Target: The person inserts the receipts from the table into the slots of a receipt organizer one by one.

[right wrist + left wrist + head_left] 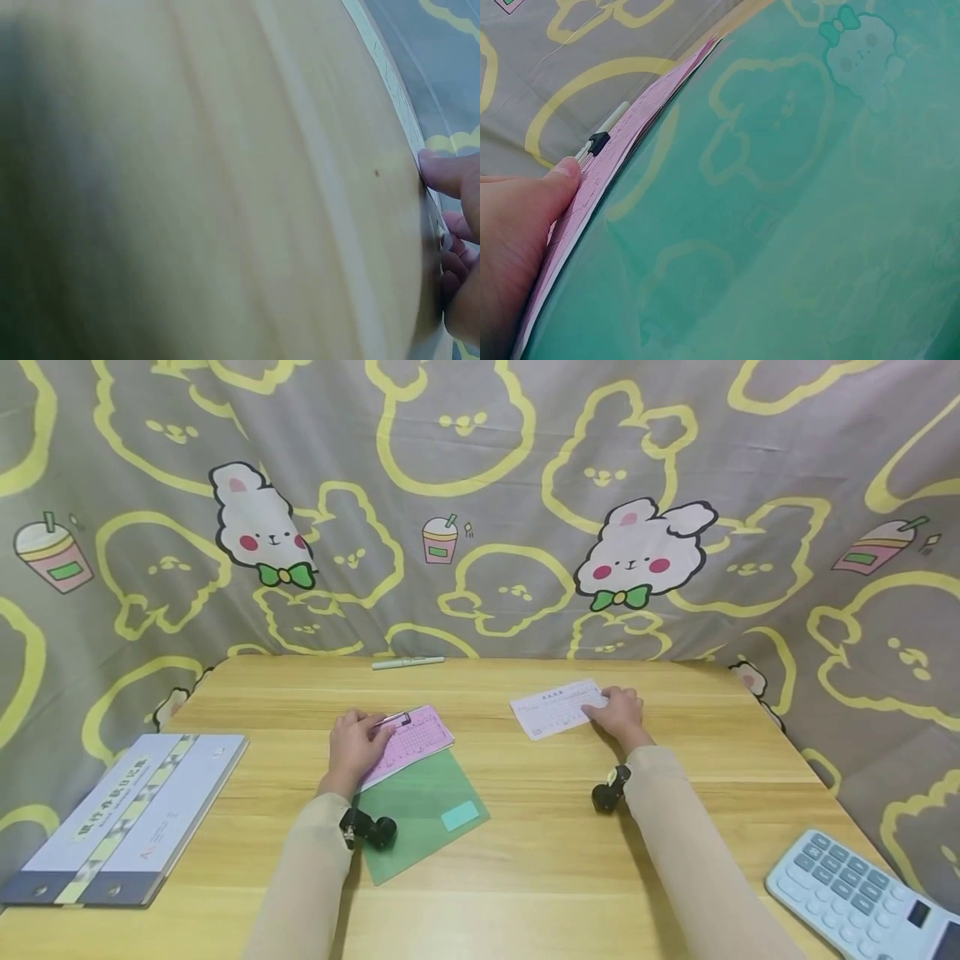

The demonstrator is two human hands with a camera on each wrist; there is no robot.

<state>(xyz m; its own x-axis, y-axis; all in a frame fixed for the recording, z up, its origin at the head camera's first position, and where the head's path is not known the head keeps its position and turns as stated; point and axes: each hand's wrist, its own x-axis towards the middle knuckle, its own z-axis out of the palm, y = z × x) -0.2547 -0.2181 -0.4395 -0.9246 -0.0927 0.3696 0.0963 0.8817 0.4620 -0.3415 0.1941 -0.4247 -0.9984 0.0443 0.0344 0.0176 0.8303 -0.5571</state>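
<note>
At left of centre, my left hand [354, 747] pinches a small black clip [406, 719] by its thin pale handle. It bends over a stack of pink printed slips [416, 739]. In the left wrist view the thumb lies by the clip [598, 142], against the pink slips [607, 161]; the other fingers are hidden. The slips overlap the far side of a green sheet-like folder [420, 802] with a turquoise label [460, 816]. Farther right, my right hand [624, 714] pinches the right edge of a white printed slip [551, 708], seen nearly edge-on in the right wrist view.
A pale marker [408, 662] lies at the table's back edge. On the left is a thick blue-grey account book [172, 810]; a light blue calculator [847, 885] sits at the front right. Patterned curtain [480, 527] hangs behind the wooden table [525, 885].
</note>
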